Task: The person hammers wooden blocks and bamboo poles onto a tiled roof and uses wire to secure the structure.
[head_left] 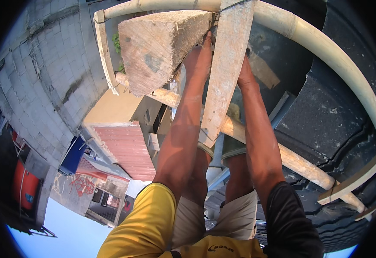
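Observation:
Both my arms reach up and away from me, one on each side of a pale wooden plank (226, 64). My left hand (201, 51) is between this plank and a thick, rough-sawn timber beam (149, 56); its fingers are mostly hidden. On the plank's right side, my right hand (244, 73) goes partly behind the wood, with its fingers out of sight. Whether either hand holds anything does not show. Thin wire crosses the plank's top and lower end, where it meets an upper bamboo pole (278, 19) and a lower bamboo pole (300, 161).
Dark roof tiles (325, 116) lie at the right. Short wooden slats (351, 182) join the poles there, and another slat (105, 51) hangs at the upper left. Far below are a grey block wall (46, 77), a reddish metal roof (123, 146) and a red vehicle-like shape (25, 185).

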`<act>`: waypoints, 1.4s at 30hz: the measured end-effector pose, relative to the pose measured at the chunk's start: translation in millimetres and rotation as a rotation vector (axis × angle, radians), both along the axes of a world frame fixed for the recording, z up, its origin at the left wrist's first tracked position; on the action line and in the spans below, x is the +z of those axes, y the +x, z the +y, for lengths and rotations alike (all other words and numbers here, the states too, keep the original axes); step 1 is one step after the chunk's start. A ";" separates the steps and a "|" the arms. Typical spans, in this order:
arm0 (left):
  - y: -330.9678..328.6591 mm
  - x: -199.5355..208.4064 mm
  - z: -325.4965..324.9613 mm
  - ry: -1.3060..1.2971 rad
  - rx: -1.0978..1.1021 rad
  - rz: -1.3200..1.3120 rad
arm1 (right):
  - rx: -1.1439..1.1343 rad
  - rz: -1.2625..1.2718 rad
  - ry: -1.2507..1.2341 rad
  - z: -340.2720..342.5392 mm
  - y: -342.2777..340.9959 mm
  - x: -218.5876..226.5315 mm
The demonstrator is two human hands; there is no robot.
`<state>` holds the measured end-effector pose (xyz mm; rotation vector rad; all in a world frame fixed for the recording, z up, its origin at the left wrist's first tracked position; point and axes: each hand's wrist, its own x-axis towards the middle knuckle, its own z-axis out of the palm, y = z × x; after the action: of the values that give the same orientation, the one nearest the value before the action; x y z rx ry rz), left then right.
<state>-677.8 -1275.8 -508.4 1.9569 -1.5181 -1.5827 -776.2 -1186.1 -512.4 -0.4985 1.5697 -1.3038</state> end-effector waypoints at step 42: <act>1.9 -3.5 -4.6 -0.822 -0.506 -0.152 | 0.091 0.200 0.622 130.1 31.3 112.5</act>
<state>-676.0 -1280.3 -511.9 1.2951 -2.3515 -0.6950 -744.9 -1056.0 -399.9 -0.3022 1.9820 -0.6526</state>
